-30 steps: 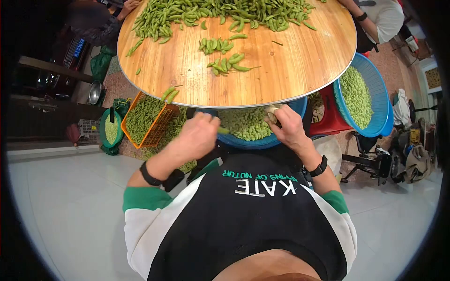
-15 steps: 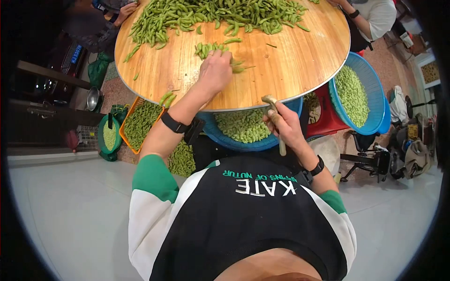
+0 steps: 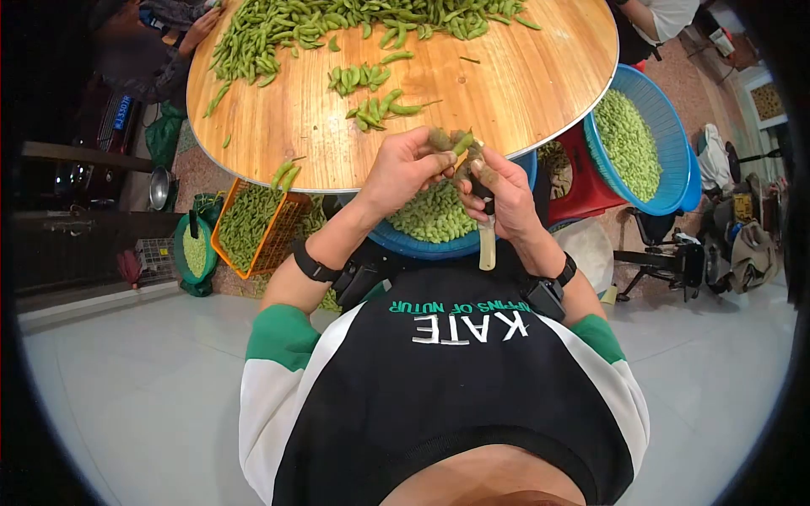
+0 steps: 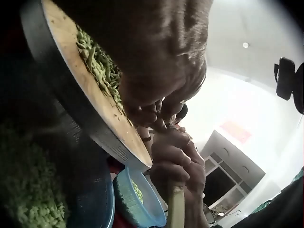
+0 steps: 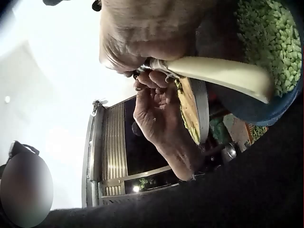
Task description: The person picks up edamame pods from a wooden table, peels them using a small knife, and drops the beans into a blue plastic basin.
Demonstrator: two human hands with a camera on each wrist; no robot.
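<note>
Above the table's near edge, my left hand (image 3: pixel 403 175) pinches a green pod (image 3: pixel 462 144) against the fingers of my right hand (image 3: pixel 504 196). The right fingers are curled round a tool whose pale handle (image 3: pixel 487 244) points down toward my shirt; its working end is hidden. In the left wrist view the left hand (image 4: pixel 161 61) meets the right hand (image 4: pixel 175 161) fingertip to fingertip. The right wrist view shows the pale handle (image 5: pixel 218 71) jutting from the right hand (image 5: pixel 147 33). Pods (image 3: pixel 359 78) lie in small groups on the round wooden table (image 3: pixel 523 93).
A blue basin of shelled beans (image 3: pixel 432 215) sits below my hands. Another blue basket of beans (image 3: pixel 629 143) stands at the right, near a red stool (image 3: pixel 574 181). On the left are an orange crate (image 3: pixel 268 240) of pods and a green basket (image 3: pixel 196 244). Other people are beside the table.
My left hand reached to the pods on the table, then came back to the right hand with a pod. The right hand keeps its hold on the tool.
</note>
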